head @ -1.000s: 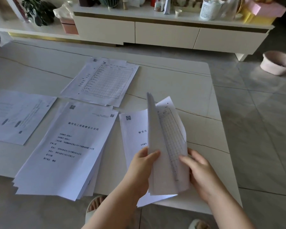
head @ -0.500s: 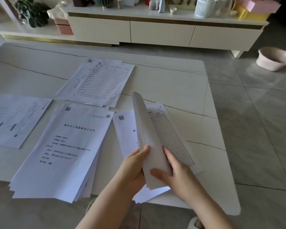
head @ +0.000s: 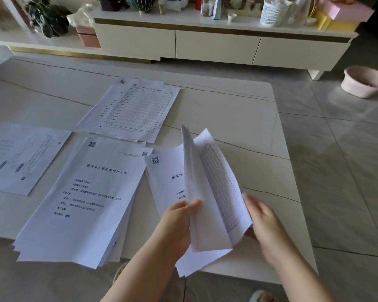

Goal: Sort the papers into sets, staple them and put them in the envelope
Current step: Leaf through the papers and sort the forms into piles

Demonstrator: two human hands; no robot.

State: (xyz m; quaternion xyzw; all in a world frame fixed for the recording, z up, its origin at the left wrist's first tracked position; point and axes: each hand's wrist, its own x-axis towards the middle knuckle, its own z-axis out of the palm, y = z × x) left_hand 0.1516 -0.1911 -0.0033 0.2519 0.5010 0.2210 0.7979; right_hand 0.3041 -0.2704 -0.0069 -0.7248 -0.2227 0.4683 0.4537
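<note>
Near the table's front right, my left hand (head: 179, 223) grips a thin bundle of white sheets (head: 202, 214) by its lower left edge, lifted upright above a flat cover page (head: 164, 182). My right hand (head: 263, 221) holds the right edge of a sheet with a printed table (head: 223, 188), fanned away from the bundle. A thick stack with a title page (head: 85, 203) lies to the left. A table-form stack (head: 133, 110) lies further back. Another printed sheet (head: 20, 158) lies at the far left. No stapler or envelope is in view.
The pale marble table (head: 238, 118) ends at its right edge by grey floor tiles (head: 347, 171). A pink basin (head: 367, 81) sits on the floor at right. A low white cabinet (head: 216, 44) with clutter runs along the back.
My right hand moved from the front of the bundle out to the right edge, pulling the table sheet open. The bundle stands more upright again.
</note>
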